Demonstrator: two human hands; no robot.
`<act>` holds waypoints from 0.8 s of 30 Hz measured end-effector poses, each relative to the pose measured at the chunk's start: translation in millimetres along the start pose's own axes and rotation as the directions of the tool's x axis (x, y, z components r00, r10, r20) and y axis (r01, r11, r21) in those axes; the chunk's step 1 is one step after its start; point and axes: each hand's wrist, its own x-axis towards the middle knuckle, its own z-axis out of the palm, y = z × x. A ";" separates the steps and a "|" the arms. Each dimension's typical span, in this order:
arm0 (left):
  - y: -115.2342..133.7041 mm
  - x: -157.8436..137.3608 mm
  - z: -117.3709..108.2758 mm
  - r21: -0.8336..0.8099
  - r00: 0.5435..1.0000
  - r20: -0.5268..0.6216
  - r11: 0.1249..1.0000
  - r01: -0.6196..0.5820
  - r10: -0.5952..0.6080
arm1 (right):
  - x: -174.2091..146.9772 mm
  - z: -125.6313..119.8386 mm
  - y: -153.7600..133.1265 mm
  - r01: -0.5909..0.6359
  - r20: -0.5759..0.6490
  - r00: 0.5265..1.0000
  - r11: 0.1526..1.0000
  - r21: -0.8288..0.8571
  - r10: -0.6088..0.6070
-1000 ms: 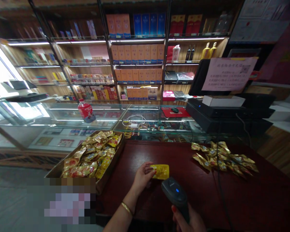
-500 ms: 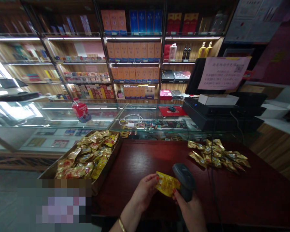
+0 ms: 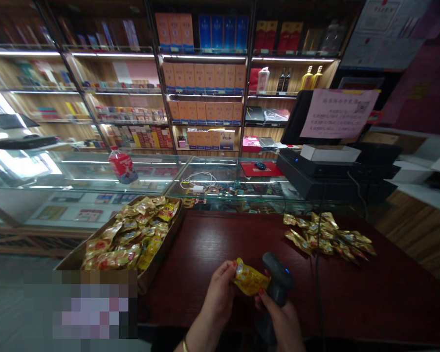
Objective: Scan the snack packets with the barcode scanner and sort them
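Note:
Between my hands is a small shiny yellow snack packet (image 3: 251,279). My left hand (image 3: 222,288) pinches its left end between thumb and fingers. A dark grey handheld barcode scanner (image 3: 278,276) is in my right hand (image 3: 280,313), whose fingers wrap its handle, partly hidden. My right thumb also touches the packet's lower right corner. A blue light glows on the scanner's head, right beside the packet. To the left stands a cardboard box (image 3: 160,247) filled with gold and yellow packets (image 3: 132,234). Several gold packets (image 3: 326,234) lie in a loose pile on the right.
The dark red tabletop (image 3: 205,234) meets a glass display counter (image 3: 161,168). A black cable (image 3: 317,283) crosses the table. A monitor with a pink sign (image 3: 339,113) stands at the back right. On the glass are a red-labelled bottle (image 3: 122,166) and a white charger (image 3: 196,188).
The blue light on the scanner has come on. Both hands, the packet and the scanner have shifted slightly, and the packet is tilted a little differently.

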 end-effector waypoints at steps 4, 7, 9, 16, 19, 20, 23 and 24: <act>-11.3 -0.2 -1.0 -0.269 0.959 -0.088 0.933 0.237 -0.269 | 1.0 5.3 4.1 -0.181 0.064 0.983 0.956 0.229 0.171; -16.7 -3.9 1.9 -0.318 0.958 -0.128 0.926 0.205 -0.256 | 1.7 5.8 12.5 -0.170 0.046 0.985 0.956 0.241 0.164; -17.6 -7.2 6.5 -0.280 0.981 -0.100 0.951 0.131 -0.165 | 1.5 5.8 18.4 -0.147 0.033 0.989 0.960 0.238 0.143; -12.8 -6.4 15.5 -0.120 0.992 -0.103 0.991 0.057 -0.070 | -5.9 12.0 23.6 -0.113 -0.011 0.993 0.988 0.102 0.115; -9.5 -1.3 13.4 -0.081 0.992 -0.085 0.993 0.091 -0.098 | -9.7 9.6 15.9 -0.103 -0.031 0.994 0.994 0.028 0.104; -8.0 0.5 12.4 -0.044 0.994 -0.075 0.996 0.080 -0.083 | -10.4 7.5 11.9 -0.084 -0.042 0.996 0.996 -0.018 0.083; -2.9 4.6 9.7 0.144 0.997 -0.056 0.988 -0.047 0.056 | -8.6 1.0 -2.2 0.035 -0.060 0.997 0.987 -0.157 -0.045; -1.3 5.0 9.2 0.207 0.994 -0.043 0.975 -0.087 0.098 | -6.7 -0.2 -6.3 0.076 -0.050 0.995 0.980 -0.186 -0.087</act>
